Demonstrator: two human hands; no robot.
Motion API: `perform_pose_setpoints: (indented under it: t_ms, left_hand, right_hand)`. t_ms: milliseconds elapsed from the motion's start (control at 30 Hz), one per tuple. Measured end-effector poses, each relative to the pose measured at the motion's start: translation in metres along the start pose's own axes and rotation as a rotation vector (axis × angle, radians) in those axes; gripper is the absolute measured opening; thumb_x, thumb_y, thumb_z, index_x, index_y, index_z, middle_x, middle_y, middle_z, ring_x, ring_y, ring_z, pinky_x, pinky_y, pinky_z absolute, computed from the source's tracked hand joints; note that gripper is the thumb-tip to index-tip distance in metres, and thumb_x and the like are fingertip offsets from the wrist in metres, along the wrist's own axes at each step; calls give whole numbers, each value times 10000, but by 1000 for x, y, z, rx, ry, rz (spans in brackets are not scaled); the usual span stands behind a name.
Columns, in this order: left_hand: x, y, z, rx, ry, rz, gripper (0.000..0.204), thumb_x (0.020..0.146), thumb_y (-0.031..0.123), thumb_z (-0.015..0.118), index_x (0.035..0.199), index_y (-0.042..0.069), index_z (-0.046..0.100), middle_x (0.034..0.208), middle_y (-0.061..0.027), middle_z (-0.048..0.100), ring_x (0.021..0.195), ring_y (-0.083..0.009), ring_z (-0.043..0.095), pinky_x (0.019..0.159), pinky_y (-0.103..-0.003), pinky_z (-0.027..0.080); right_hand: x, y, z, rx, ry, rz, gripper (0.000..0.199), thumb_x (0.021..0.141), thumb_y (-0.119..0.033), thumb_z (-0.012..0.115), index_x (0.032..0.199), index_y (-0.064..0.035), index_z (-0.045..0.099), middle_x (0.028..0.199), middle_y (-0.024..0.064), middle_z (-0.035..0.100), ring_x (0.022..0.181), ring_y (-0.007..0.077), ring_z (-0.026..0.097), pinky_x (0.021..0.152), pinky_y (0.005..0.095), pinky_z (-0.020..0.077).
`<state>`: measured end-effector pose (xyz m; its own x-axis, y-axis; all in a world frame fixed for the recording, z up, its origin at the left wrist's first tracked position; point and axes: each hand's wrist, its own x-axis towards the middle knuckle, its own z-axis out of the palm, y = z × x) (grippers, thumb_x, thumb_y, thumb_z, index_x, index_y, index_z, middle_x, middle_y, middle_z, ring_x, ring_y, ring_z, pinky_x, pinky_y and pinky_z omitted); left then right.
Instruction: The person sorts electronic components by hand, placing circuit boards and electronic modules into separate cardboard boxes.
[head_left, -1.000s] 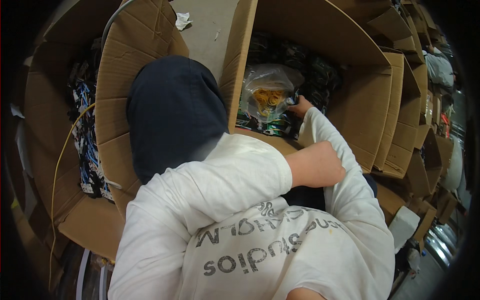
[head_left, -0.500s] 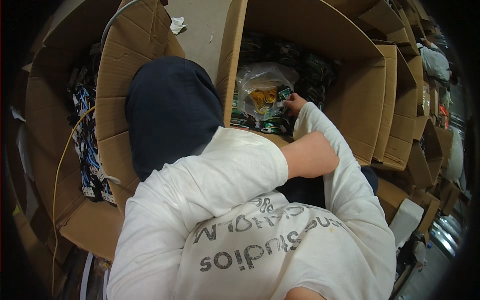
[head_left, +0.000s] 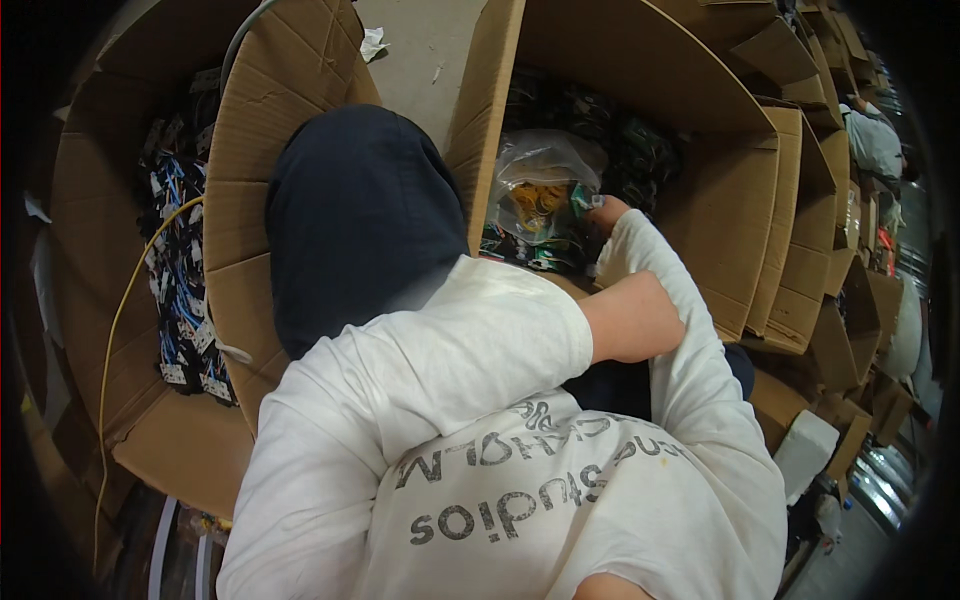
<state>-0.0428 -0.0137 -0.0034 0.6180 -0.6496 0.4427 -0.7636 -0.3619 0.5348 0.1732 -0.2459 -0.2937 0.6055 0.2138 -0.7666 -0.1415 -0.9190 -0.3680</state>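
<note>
My right hand [head_left: 608, 214] reaches into the cardboard box [head_left: 640, 70] ahead of me on the right. Its fingers are closed on a small green circuit board [head_left: 581, 200] with a white part at its edge. Just left of that board lies a clear plastic bag [head_left: 560, 155] with bundled yellow cables [head_left: 537, 203] inside. Below and around the bag are more green boards [head_left: 548, 258] and dark wrapped bundles [head_left: 640, 150]. My left arm crosses my body, and my left hand [head_left: 635, 318] rests against my right forearm. The left fingers are bent out of sight.
On the left stands another cardboard box [head_left: 85, 230] holding dark parts with blue and white wires [head_left: 180, 270]. A yellow cable [head_left: 125, 320] hangs over it. My knee [head_left: 365, 210] sits between the boxes. More cartons [head_left: 845, 320] and a person [head_left: 872, 140] are at the far right.
The right hand has drawn slightly back from the bag with the circuit board in its fingers. The whole view has shifted a little. The left hand stays on the right forearm.
</note>
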Motion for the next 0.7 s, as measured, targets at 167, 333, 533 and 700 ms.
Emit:
perform_pose_setpoints:
  t_ms: [167,333,533,700]
  left_hand:
    - [-6,-16,-2,-25,-116,-173,72,824,163,654,826,111,704,761,-66,724,721,-278,725,635,-404,530]
    - [0,-26,-20,-111,109,-500,209,881,214,653,1006,46,651,929,-123,696,862,-311,694,741,-457,539]
    - [20,-37,-10,-435,446,-772,661,935,396,685,1390,-40,483,1368,-232,498,1284,-419,462,1090,-494,404]
    - [21,-35,-18,-829,162,-740,747,889,447,756,1375,-53,488,1442,-239,472,1347,-387,405,1129,-449,375]
  right_hand:
    - [-38,-41,-49,-85,19,103,292,794,-254,789,997,-45,772,898,77,734,805,199,664,714,344,511]
    - [-162,-90,-96,630,79,-193,129,896,-191,699,957,-81,726,832,-1,669,756,109,587,654,282,434]
    - [-312,-111,-125,765,35,-358,148,929,-157,627,1000,-50,702,802,5,656,719,95,584,643,236,417]
    - [-339,-103,-100,547,145,-474,220,910,-170,638,1068,-29,699,875,33,704,775,96,627,661,242,479]
